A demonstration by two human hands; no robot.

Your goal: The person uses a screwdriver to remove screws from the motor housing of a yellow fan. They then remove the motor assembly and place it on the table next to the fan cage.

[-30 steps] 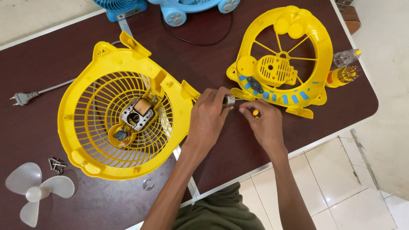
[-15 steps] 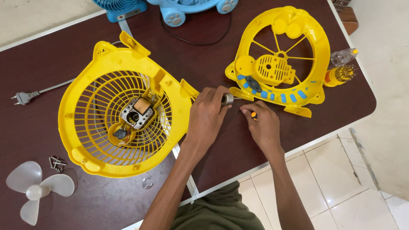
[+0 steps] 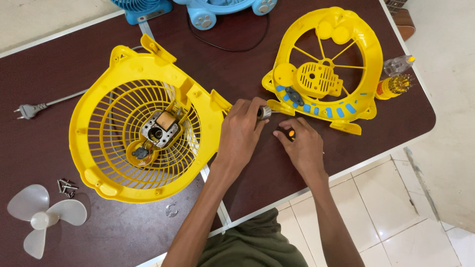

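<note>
The yellow fan grille [image 3: 136,143] (motor at its centre) lies left of my left hand [image 3: 241,132], which pinches a small grey metal cylinder [image 3: 265,112]; just right, my right hand [image 3: 303,148] grips an orange-tipped screwdriver [image 3: 289,133].

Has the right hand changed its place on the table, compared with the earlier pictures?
No. The right hand stays just below the blue-marked edge of the yellow fan housing, holding a small orange-and-black tool, as before.

Both the fan grille [image 3: 133,143] and the rear housing [image 3: 329,69] are bright yellow. The housing carries blue dashes; the counter [image 3: 49,74] is dark maroon.
</note>
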